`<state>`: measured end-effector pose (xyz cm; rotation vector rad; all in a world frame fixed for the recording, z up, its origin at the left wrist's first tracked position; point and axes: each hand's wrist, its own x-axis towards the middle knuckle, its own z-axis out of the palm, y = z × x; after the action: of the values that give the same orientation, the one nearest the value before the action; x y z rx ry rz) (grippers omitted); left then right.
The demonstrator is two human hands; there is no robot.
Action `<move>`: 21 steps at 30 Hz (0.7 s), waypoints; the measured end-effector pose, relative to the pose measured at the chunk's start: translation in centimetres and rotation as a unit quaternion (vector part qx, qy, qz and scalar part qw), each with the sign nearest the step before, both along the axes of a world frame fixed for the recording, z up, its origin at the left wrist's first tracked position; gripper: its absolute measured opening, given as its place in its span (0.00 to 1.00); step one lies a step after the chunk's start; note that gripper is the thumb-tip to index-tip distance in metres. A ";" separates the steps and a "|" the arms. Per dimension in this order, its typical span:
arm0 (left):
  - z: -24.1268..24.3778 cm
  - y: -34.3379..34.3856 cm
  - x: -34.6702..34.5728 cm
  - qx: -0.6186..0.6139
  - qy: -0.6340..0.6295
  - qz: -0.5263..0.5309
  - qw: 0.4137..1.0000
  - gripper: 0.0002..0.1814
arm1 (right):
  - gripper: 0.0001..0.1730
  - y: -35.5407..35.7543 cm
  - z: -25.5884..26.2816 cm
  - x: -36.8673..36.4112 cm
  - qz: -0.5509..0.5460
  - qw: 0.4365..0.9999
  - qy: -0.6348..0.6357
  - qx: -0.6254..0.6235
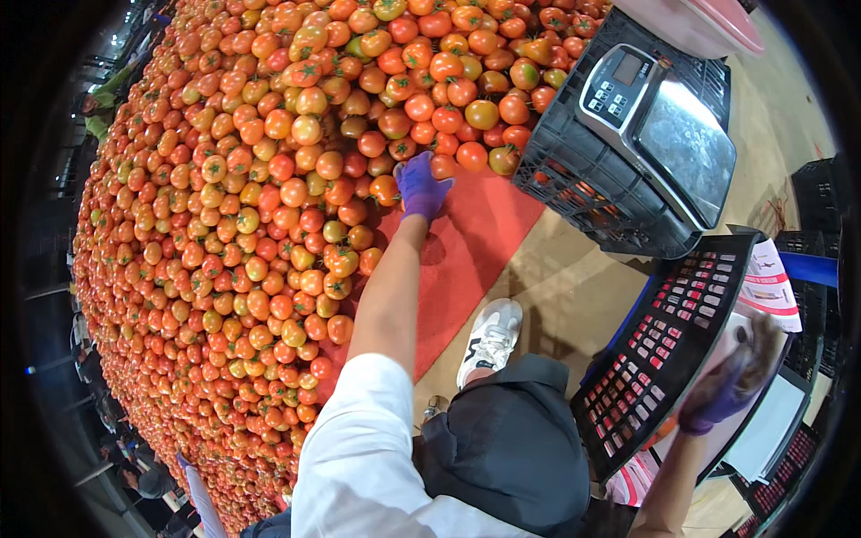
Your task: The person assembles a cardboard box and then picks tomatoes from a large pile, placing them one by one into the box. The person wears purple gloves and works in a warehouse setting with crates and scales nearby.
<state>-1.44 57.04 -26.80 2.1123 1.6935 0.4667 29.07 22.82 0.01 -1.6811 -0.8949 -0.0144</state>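
My left hand (423,184), in a purple glove, reaches to the near edge of a large heap of tomatoes (269,202). Its fingers point down beside a red tomato (442,166), and what lies under the palm is hidden. On the right, my right hand (723,387) is blurred, in a purple glove with a darkened finger area. It is over the inside of a black plastic crate (646,356) lined with printed paper (770,286). Part of an orange-red tomato (660,432) shows inside, by the crate's near wall.
A digital scale (662,134) rests on an upturned-looking black crate (572,181), beside a pink basin (713,23). Red cloth (464,242) lies under the heap's edge. More black crates (817,195) stand at right. Another person's arm (200,494) reaches the heap at lower left.
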 end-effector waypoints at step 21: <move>-1.4 -2.7 -7.2 0.050 0.156 -0.100 0.981 0.40 | 0.34 7.6 -7.1 -11.7 0.227 0.582 0.780 0.040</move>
<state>-8.68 54.31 -28.20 2.5062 1.6194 0.1692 17.42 30.44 -7.11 -0.7075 0.1499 1.5196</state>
